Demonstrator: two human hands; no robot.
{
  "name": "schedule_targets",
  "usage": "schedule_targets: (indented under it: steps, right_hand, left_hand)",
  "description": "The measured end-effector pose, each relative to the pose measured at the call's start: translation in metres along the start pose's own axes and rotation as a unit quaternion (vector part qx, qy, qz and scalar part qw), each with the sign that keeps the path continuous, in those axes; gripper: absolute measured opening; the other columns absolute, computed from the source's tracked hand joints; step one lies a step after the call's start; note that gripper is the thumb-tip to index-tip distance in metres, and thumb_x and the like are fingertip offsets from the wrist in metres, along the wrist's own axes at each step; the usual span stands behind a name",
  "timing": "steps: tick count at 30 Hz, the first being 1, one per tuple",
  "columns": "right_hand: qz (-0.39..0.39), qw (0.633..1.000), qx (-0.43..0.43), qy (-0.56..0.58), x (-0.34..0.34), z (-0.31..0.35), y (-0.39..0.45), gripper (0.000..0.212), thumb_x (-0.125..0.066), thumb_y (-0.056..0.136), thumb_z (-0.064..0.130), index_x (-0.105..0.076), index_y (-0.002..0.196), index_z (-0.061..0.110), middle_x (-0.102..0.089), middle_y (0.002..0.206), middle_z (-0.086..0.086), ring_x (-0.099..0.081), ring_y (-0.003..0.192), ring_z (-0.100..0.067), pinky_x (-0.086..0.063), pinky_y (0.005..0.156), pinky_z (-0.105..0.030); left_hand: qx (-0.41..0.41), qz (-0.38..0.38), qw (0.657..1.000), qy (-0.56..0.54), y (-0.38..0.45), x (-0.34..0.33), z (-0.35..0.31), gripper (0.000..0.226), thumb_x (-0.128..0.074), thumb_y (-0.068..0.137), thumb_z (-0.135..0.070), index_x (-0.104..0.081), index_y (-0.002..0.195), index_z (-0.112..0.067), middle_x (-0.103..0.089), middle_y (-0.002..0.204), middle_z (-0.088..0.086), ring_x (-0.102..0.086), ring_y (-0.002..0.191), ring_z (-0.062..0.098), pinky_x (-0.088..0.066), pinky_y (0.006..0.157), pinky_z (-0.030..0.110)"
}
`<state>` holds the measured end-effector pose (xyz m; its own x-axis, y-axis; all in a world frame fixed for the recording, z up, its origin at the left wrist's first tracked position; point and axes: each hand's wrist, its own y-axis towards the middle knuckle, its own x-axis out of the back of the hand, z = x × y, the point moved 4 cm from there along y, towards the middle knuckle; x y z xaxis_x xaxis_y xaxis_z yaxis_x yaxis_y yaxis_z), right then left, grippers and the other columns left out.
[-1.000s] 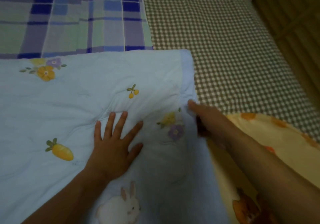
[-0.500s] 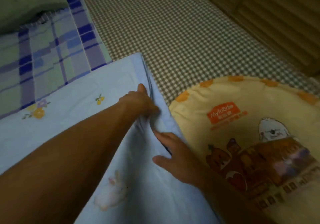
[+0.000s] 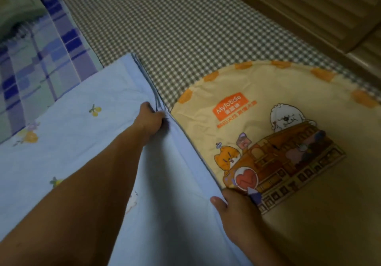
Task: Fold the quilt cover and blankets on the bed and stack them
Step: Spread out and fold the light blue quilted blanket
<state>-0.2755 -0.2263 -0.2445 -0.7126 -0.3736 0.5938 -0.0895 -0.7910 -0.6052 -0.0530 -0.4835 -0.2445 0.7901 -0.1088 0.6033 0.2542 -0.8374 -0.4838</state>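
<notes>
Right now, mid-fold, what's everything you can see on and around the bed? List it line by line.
light blue quilt: one, pale blue with small fruit, flower and rabbit prints, lower left, its layered right edge being gripped
yellow cartoon blanket: one, cream-yellow with orange spots, a printed logo and cartoon animals, right, beside the quilt's edge
plaid blanket: one, blue, purple and green checks, upper left
green fabric: one bundle, dull green, top left corner; what it is I cannot tell
gingham bed sheet: one, brown-and-white check, covering the bed
wooden slatted panel: brown, top right beside the bed
left hand: grips the quilt's edge further up
right hand: grips the quilt's edge nearer the camera
</notes>
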Motion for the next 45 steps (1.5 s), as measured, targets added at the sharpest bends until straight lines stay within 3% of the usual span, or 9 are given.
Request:
schedule_targets:
  steps: [7,14,20,26,30,35,37,42,45]
  right_hand:
    - [0.037,0.997,-0.025,-0.065,0.003,0.009,0.006,0.028,-0.049,0.099,0.048,-0.056,0.109,0.023,-0.059,0.115,-0.002,-0.053,0.121,-0.028,-0.041,0.084,-0.033]
    - [0.022,0.999,-0.019,-0.032,-0.005,-0.009,0.011,0.029,-0.057,0.095,0.046,-0.045,0.082,0.024,-0.047,0.085,0.006,-0.059,0.103,-0.026,-0.038,0.074,-0.029]
    - [-0.001,1.0,0.01,0.017,-0.009,-0.019,0.019,0.046,-0.064,0.091,0.042,-0.037,0.06,0.022,-0.041,0.063,0.007,-0.05,0.072,-0.02,-0.033,0.063,-0.029]
    - [0.003,0.995,0.045,0.088,-0.001,-0.016,0.004,0.042,-0.071,0.088,0.031,-0.042,0.062,0.017,-0.039,0.058,-0.002,-0.038,0.053,-0.015,-0.026,0.055,-0.033]
    - [0.068,0.988,-0.008,0.14,0.012,-0.06,-0.059,0.012,-0.071,0.089,0.032,-0.064,0.087,0.022,-0.067,0.08,0.006,-0.061,0.076,-0.01,-0.046,0.072,-0.029]
    - [0.185,0.978,-0.038,0.086,0.008,-0.121,-0.156,0.021,-0.076,0.085,0.027,-0.061,0.096,0.037,-0.067,0.101,0.013,-0.062,0.086,0.008,-0.049,0.074,-0.011]
    - [0.131,0.987,-0.022,0.096,0.005,-0.137,-0.175,0.028,-0.084,0.074,0.043,-0.065,0.094,0.049,-0.072,0.109,0.007,-0.062,0.094,0.002,-0.049,0.084,-0.021]
    - [-0.061,0.997,-0.008,0.037,-0.01,-0.178,-0.2,0.019,-0.075,0.087,0.023,-0.065,0.09,0.007,-0.065,0.079,-0.004,-0.06,0.077,-0.018,-0.043,0.063,-0.018]
    - [-0.127,0.982,-0.096,0.103,-0.014,-0.205,-0.221,0.018,-0.068,0.091,0.014,-0.067,0.094,-0.004,-0.068,0.091,-0.021,-0.063,0.092,-0.031,-0.042,0.071,-0.025]
  left_hand:
    - [-0.181,0.167,0.92,0.305,-0.058,-0.011,0.003,0.091,-0.061,0.087,-0.026,-0.004,0.159,-0.026,-0.015,0.162,0.018,-0.024,0.148,0.036,-0.031,0.116,0.047]
    - [-0.05,-0.023,0.913,0.404,-0.07,-0.011,0.04,0.076,-0.02,0.095,-0.068,0.013,0.155,-0.036,0.022,0.164,0.002,0.02,0.15,0.034,0.007,0.116,0.063]
    - [-0.052,0.14,0.914,0.377,-0.03,-0.001,0.069,0.09,-0.021,0.082,-0.088,-0.008,0.157,-0.039,0.006,0.167,-0.002,0.005,0.153,0.031,-0.001,0.12,0.059]
    - [-0.266,-0.099,0.914,0.289,-0.213,-0.013,0.082,0.057,-0.036,0.098,-0.046,-0.045,0.148,-0.02,-0.041,0.151,0.02,-0.034,0.141,0.043,-0.031,0.112,0.057]
    - [-0.15,-0.067,0.949,0.27,-0.401,-0.056,0.162,0.058,-0.045,0.096,-0.044,-0.037,0.152,-0.028,-0.024,0.161,0.017,-0.019,0.148,0.041,-0.02,0.118,0.054]
    - [-0.046,-0.011,0.951,0.305,-0.514,-0.093,0.266,0.06,-0.028,0.098,-0.054,-0.047,0.147,-0.025,-0.024,0.16,0.022,-0.022,0.146,0.046,-0.025,0.11,0.063]
    - [-0.085,0.006,0.948,0.307,-0.521,-0.097,0.287,0.06,-0.031,0.097,-0.052,-0.04,0.151,-0.027,-0.018,0.163,0.019,-0.014,0.15,0.043,-0.022,0.113,0.062]
    - [-0.176,-0.002,0.946,0.273,-0.53,-0.07,0.304,0.065,-0.044,0.087,-0.035,-0.041,0.151,-0.024,-0.027,0.159,0.022,-0.025,0.146,0.042,-0.029,0.112,0.054]
    - [-0.065,-0.017,0.986,0.15,-0.573,-0.04,0.347,0.061,-0.049,0.083,-0.028,-0.053,0.143,-0.015,-0.045,0.146,0.025,-0.044,0.132,0.042,-0.039,0.11,0.048]
